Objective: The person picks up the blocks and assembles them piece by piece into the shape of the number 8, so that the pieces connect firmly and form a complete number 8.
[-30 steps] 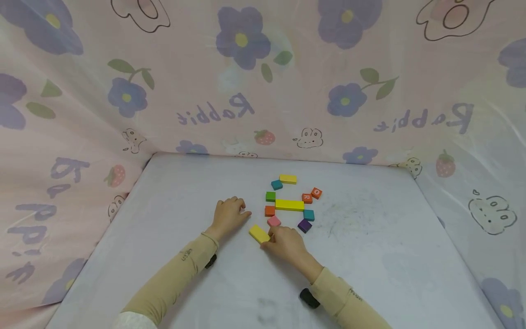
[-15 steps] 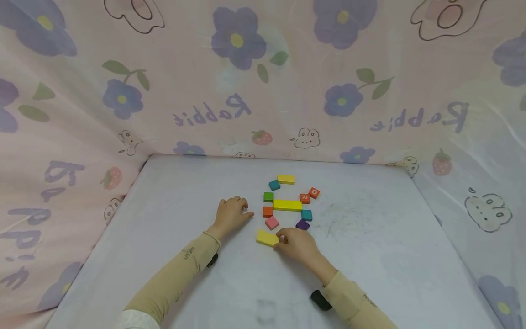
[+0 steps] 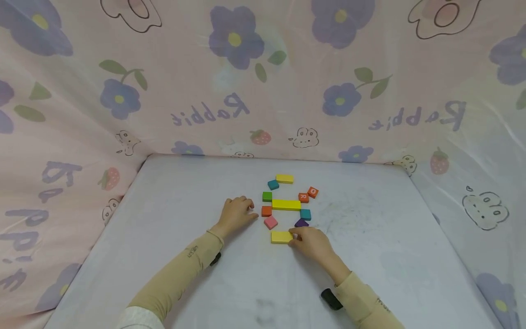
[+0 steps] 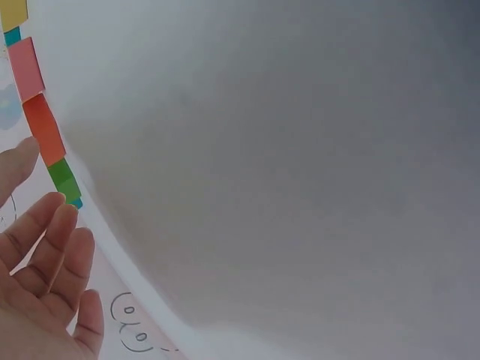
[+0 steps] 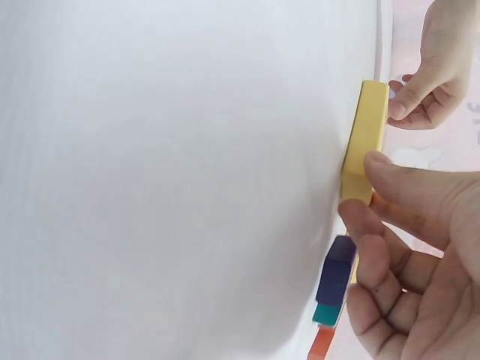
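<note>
Yellow block (image 3: 280, 237), one end pinched by R hand (image 3: 313, 245), is nr pink block (image 3: 270, 222); L hand (image 3: 235, 215), loosely bent, is nr orange block (image 3: 266, 211).

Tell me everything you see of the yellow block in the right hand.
The yellow block is a plain, smooth-looking bar with straight edges, longer than wide, perhaps painted wood. It looks level, on or just above the white table, its length running left to right. It is nearer the person than the pink block and purple block. The right hand pinches its right end; its left end is free.
</note>
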Demonstrator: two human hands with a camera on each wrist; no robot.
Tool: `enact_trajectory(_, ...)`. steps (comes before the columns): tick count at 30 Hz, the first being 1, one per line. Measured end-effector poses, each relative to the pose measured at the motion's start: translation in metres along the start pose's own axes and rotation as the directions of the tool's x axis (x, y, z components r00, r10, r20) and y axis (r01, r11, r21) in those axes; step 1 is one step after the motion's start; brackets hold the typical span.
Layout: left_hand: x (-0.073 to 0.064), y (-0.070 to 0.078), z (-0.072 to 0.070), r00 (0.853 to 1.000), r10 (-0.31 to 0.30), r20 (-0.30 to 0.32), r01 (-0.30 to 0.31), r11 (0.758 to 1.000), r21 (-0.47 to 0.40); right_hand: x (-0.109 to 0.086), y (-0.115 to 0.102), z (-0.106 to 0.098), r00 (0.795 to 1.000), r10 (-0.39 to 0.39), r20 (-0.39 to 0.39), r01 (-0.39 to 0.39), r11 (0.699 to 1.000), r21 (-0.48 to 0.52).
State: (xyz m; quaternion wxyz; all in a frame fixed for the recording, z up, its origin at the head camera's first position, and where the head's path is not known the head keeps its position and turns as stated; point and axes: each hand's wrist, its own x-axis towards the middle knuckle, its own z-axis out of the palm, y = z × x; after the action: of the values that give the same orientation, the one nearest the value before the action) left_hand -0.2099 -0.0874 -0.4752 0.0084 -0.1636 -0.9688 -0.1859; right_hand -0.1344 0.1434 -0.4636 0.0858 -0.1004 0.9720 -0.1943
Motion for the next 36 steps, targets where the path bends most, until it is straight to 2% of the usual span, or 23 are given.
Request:
enact_trajectory(14, 0.008, 0.01, 0.007, 0.998, 0.054, 0.024, -0.054, 0.998, 0.015, 0.006, -0.002, 0.002, 1.0, 0.001, -0.005, 0.0, 0.998, 0.062)
enact_trajectory(24, 0.007, 0.013, 0.01, 0.997, 0.076, 0.023, -0.077, 0.997, 0.024, 0.011, 0.003, 0.001, 1.0, 0.017, -0.026, -0.016, 0.999, 0.047)
enact_trajectory(36, 0.01, 0.013, 0.014, 0.998, 0.06, 0.035, -0.061, 0.998, 0.014, 0.014, 0.006, 0.002, 0.999, 0.035, -0.031, -0.033, 0.998, 0.058)
